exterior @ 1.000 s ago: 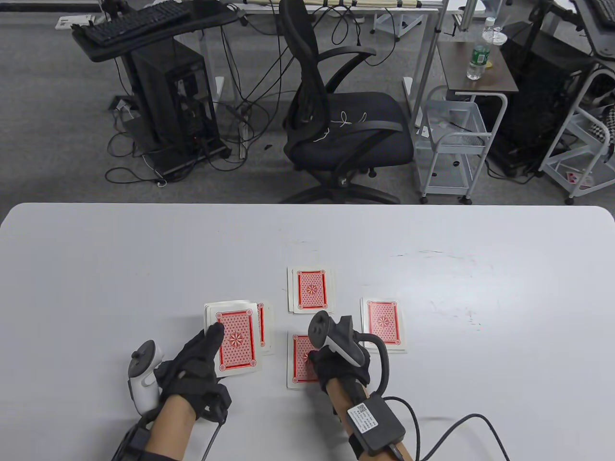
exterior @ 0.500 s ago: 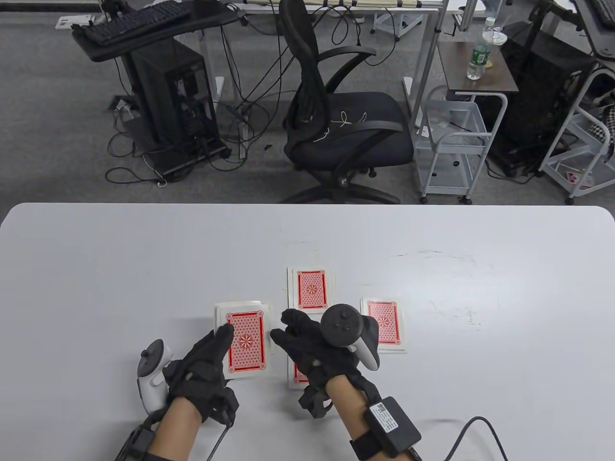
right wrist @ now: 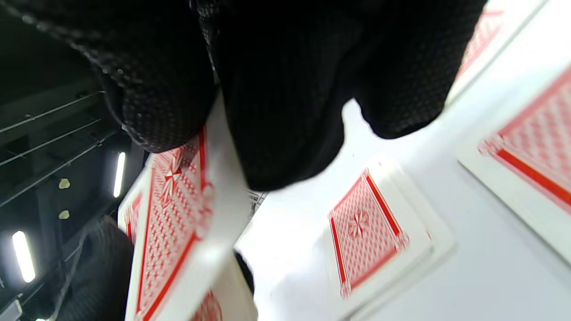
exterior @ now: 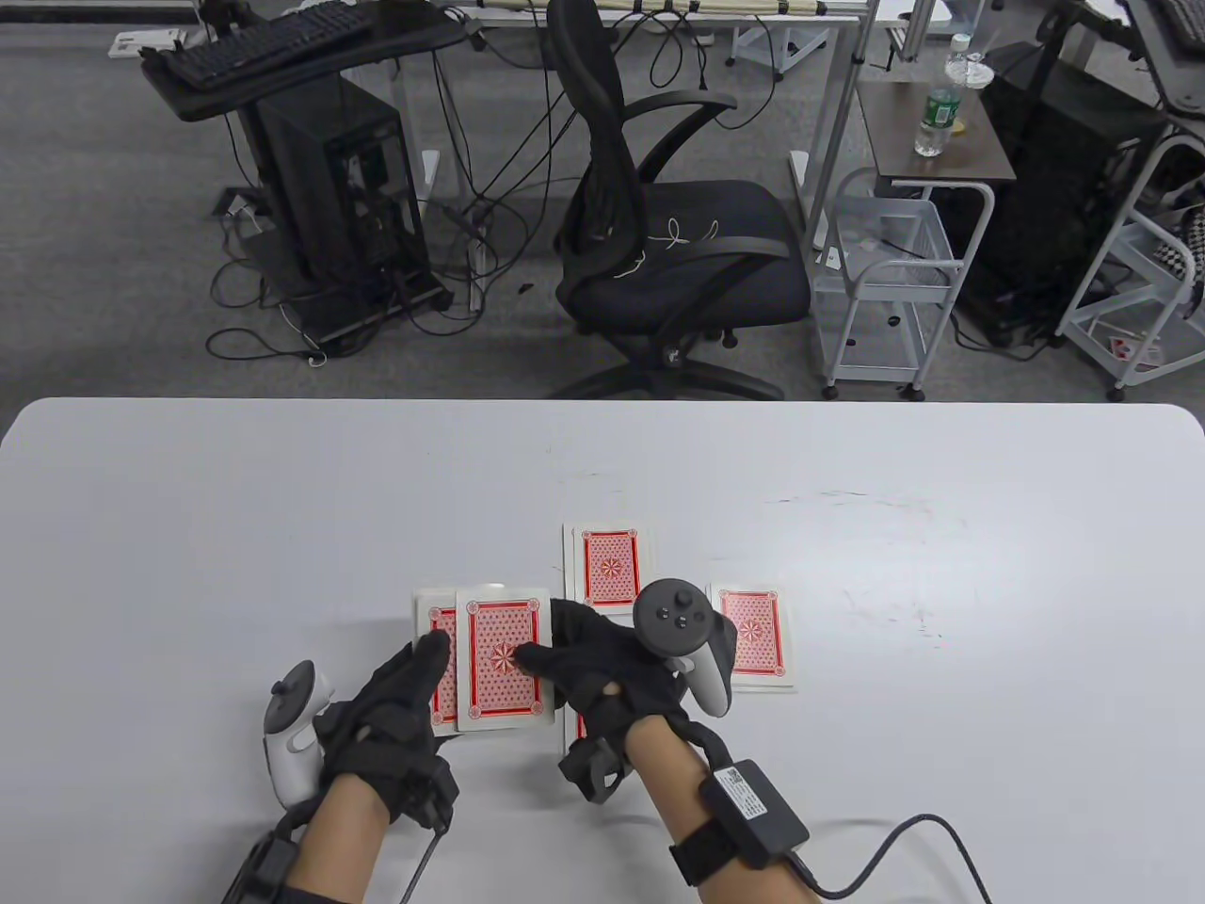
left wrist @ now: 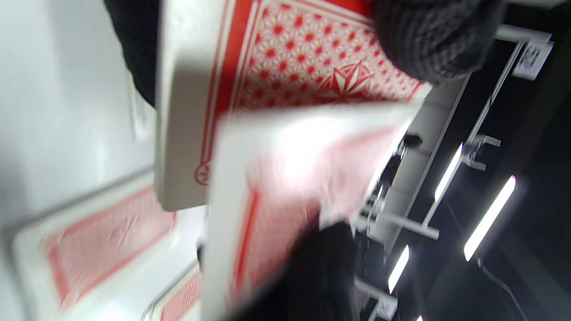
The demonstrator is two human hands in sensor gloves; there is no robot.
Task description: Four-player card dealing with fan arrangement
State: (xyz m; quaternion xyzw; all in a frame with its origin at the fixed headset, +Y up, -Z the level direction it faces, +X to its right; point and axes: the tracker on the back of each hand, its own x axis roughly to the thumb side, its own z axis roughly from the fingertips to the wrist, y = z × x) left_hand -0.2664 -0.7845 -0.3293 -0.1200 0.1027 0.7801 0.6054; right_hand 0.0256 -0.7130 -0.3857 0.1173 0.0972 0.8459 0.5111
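Left hand [exterior: 395, 702]: fingers curled under the deck [exterior: 435, 664], thumb lying on its left side; deck held just above the table [exterior: 188, 527].
Right hand [exterior: 617, 664]: thumb on the back of the top card [exterior: 504, 664], fingers below it, pinching; card slid partly off the deck to the right.
Far pile [exterior: 607, 568]: face down, beyond the right hand.
Right pile [exterior: 753, 640]: face down, beside the right hand.
Near pile [exterior: 572, 730]: mostly hidden under the right hand.
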